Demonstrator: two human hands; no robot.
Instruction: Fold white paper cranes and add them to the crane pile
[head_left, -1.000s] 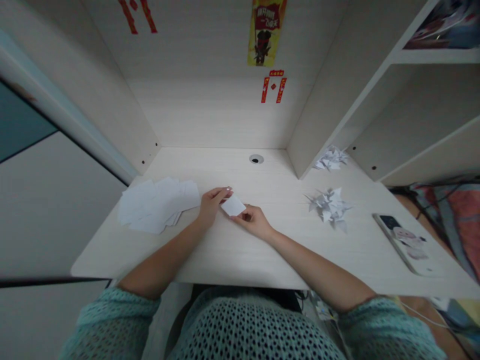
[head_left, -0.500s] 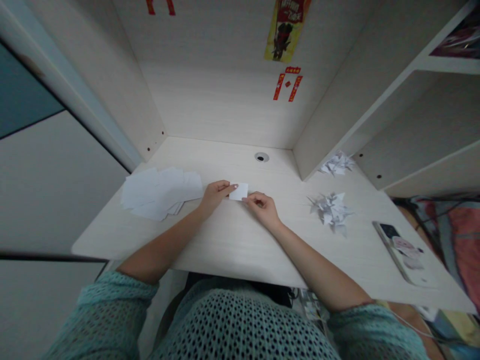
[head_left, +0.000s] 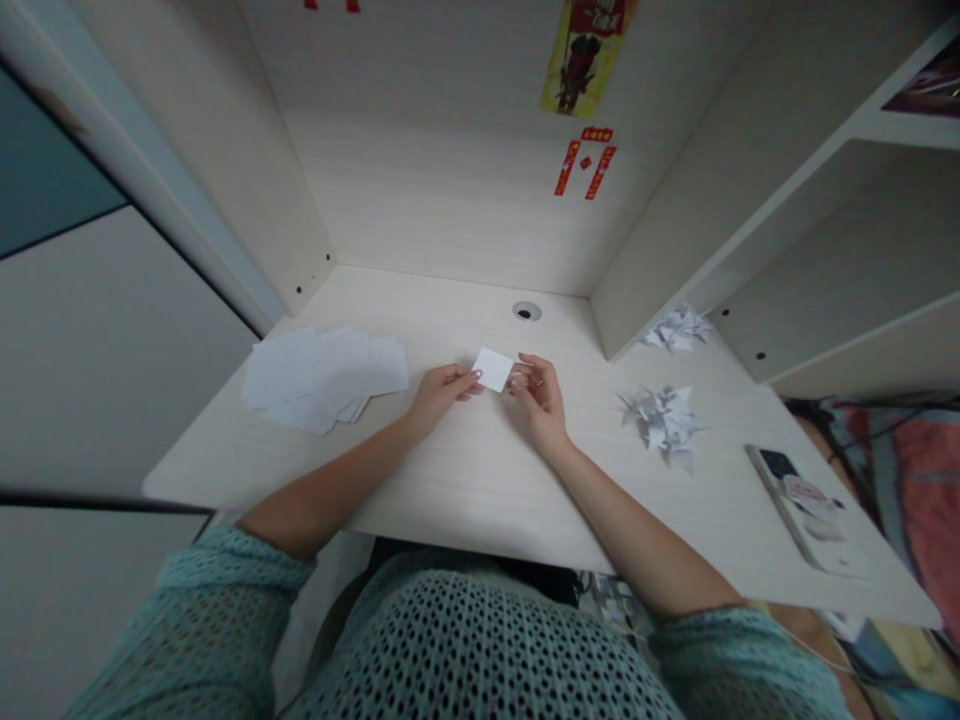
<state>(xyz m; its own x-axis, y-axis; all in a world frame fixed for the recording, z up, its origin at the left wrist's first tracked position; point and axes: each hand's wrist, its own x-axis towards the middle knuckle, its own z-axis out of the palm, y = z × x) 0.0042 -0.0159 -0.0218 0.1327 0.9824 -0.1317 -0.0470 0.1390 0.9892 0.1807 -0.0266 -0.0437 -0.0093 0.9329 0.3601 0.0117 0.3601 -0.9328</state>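
A small white paper square (head_left: 493, 369) is held up between my hands, tilted, above the pale wood-grain desk (head_left: 480, 495). My left hand (head_left: 444, 395) pinches its lower left edge with the fingertips. From the other side, the fingertips of my right hand (head_left: 538, 398) meet its right corner. Both hands are bare and both forearms rest towards the desk's front edge. To the left of my left hand lies a loose pile of white paper sheets (head_left: 324, 380), a short distance from my fingers.
Folded white paper cranes (head_left: 660, 425) lie right of my hands, with more (head_left: 679, 330) by the shelf unit (head_left: 750, 250). A phone in a patterned case (head_left: 795, 515) lies at the right edge. A cable grommet (head_left: 525, 311) sits at the back.
The paper square has risen off the desk and turned, now pinched between both hands. My right hand has shifted up and to the right. The whole view has tilted slightly.
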